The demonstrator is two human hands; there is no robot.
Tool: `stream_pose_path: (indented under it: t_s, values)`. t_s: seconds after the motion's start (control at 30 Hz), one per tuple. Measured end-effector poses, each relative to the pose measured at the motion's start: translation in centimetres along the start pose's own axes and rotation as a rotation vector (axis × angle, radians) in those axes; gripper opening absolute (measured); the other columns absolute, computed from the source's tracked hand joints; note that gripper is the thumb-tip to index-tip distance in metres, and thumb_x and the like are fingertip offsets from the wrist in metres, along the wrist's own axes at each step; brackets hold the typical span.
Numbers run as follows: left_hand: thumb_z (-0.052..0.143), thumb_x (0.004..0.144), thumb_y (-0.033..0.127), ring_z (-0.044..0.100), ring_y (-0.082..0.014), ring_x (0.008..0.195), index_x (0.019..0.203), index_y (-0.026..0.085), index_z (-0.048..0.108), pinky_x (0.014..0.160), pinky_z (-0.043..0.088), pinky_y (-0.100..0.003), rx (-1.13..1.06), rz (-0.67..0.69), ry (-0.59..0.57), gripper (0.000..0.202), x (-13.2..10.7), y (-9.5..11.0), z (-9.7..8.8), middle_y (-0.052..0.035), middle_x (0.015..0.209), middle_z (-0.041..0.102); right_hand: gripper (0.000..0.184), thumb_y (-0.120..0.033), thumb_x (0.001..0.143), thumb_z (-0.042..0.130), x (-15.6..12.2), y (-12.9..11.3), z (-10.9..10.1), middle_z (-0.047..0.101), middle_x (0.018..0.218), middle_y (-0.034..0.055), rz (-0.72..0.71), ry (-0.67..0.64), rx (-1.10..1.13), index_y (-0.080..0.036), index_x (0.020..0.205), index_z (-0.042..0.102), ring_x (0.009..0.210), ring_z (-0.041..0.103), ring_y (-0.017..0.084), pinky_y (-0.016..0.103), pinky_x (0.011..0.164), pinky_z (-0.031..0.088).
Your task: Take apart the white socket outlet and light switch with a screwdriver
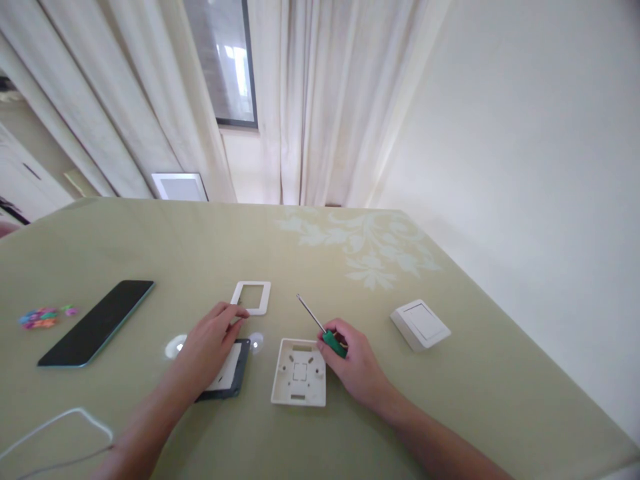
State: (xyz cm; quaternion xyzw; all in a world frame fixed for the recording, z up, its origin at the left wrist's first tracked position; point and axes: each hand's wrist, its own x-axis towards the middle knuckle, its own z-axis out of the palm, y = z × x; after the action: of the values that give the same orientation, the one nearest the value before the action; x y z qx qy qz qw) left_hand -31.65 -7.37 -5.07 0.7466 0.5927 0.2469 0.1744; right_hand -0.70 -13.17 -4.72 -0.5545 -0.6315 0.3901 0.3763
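A screwdriver (334,343) with a green handle is gripped in my right hand (357,363), its metal shaft pointing up and to the left. Beside that hand lies a white square switch back box (300,373), open side up, with slots and screw posts inside. My left hand (213,343) has thumb and forefinger drawn together at the lower edge of a white rectangular frame (265,298); anything between the fingertips is too small to make out. Partly hidden under this hand is a dark grey switch panel (241,367) with a white middle.
To the right sits an assembled white switch (423,323). A black phone or tablet (97,323) lies left, beside small colourful pieces (45,318). A white cable (75,412) crosses the near left of the table (200,247). Curtains and a wall stand beyond.
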Motion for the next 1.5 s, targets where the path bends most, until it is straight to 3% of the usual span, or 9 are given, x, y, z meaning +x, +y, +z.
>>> stream_pose_path:
  t_s: [0.2,0.3,0.4,0.57,0.73,0.9,1.03,1.3,1.5]
  values:
    - [0.054,0.106,0.06,0.07,-0.0348,0.118,0.117,0.027,0.077,0.107,0.056,-0.051,-0.023,0.004,0.025,0.042,-0.7,-0.3,-1.6,-0.0105,0.124,0.076,0.013,-0.036,0.098,0.07,-0.3,0.1,0.0,0.076,0.094,0.004,-0.004,0.007,0.023,-0.023,0.099,0.07,0.087,0.067,0.022,0.034,0.08,0.05]
    - [0.082,0.088,0.059,0.062,-0.0391,0.139,0.143,0.035,0.072,0.118,0.051,-0.056,-0.03,0.093,-0.17,0.061,-2.0,-1.0,-2.7,-0.0095,0.15,0.068,0.014,-0.036,0.098,0.071,-0.4,0.4,0.1,0.077,0.099,0.0047,-0.001,0.011,0.03,-0.023,0.103,0.07,0.089,0.068,0.022,0.034,0.081,0.051]
    - [0.095,0.071,0.036,0.052,-0.0416,0.154,0.158,0.043,0.062,0.126,0.045,-0.059,-0.034,0.144,-0.391,0.093,-2.9,-0.8,-2.8,-0.0074,0.168,0.056,0.014,-0.036,0.098,0.07,-0.4,0.6,0.3,0.076,0.097,0.0041,0.004,0.004,0.036,-0.023,0.102,0.07,0.087,0.068,0.021,0.033,0.079,0.051]
    - [0.085,0.077,0.021,0.053,-0.0379,0.154,0.153,0.04,0.066,0.129,0.043,-0.057,-0.103,0.16,-0.455,0.08,-2.8,2.2,-1.7,-0.0063,0.16,0.064,0.01,-0.032,0.097,0.069,-0.2,0.5,0.5,0.075,0.094,0.0031,0.001,0.008,0.05,-0.022,0.1,0.07,0.087,0.069,0.021,0.032,0.08,0.052]
    - [0.093,0.074,0.024,0.058,-0.0399,0.149,0.154,0.041,0.065,0.129,0.042,-0.062,-0.179,0.203,-0.49,0.087,-2.8,4.6,-0.9,-0.0063,0.156,0.069,0.009,-0.031,0.096,0.07,-0.1,0.4,0.3,0.075,0.093,0.0028,0.001,0.038,0.061,-0.023,0.099,0.069,0.086,0.069,0.021,0.032,0.08,0.052]
    - [0.1,0.073,0.035,0.06,-0.0414,0.148,0.156,0.043,0.065,0.131,0.04,-0.064,-0.178,0.254,-0.459,0.09,-3.1,4.8,-0.2,-0.007,0.157,0.069,0.009,-0.031,0.097,0.069,-0.2,0.4,0.2,0.076,0.095,0.0036,0.007,0.046,0.062,-0.023,0.099,0.07,0.086,0.07,0.021,0.033,0.08,0.053]
    - [0.094,0.08,0.037,0.061,-0.0396,0.148,0.157,0.042,0.065,0.129,0.045,-0.059,-0.141,0.267,-0.433,0.082,-2.9,3.3,-0.5,-0.0066,0.158,0.069,0.011,-0.033,0.097,0.071,-0.3,0.4,0.1,0.077,0.099,0.0045,0.002,0.06,0.06,-0.023,0.102,0.071,0.089,0.07,0.022,0.034,0.083,0.053]
    - [0.084,0.086,0.045,0.06,-0.0397,0.151,0.159,0.03,0.062,0.128,0.046,-0.057,-0.105,0.096,-0.283,0.078,-1.0,-2.9,-3.2,-0.0127,0.165,0.063,0.023,-0.046,0.106,0.066,-0.2,-0.7,-1.2,0.08,0.097,0.0061,-0.073,0.101,0.015,-0.024,0.107,0.072,0.086,0.074,0.023,0.034,0.079,0.057]
    - [0.082,0.09,0.05,0.056,-0.042,0.155,0.162,0.031,0.059,0.134,0.034,-0.065,-0.03,0.184,-0.282,0.078,-0.6,-5.3,-3.3,-0.0116,0.165,0.064,0.037,-0.054,0.107,0.058,0.3,-2.4,-9.8,0.079,0.126,0.0134,-0.181,0.262,-0.223,-0.025,0.126,0.071,0.117,0.073,0.031,0.045,0.106,0.054]
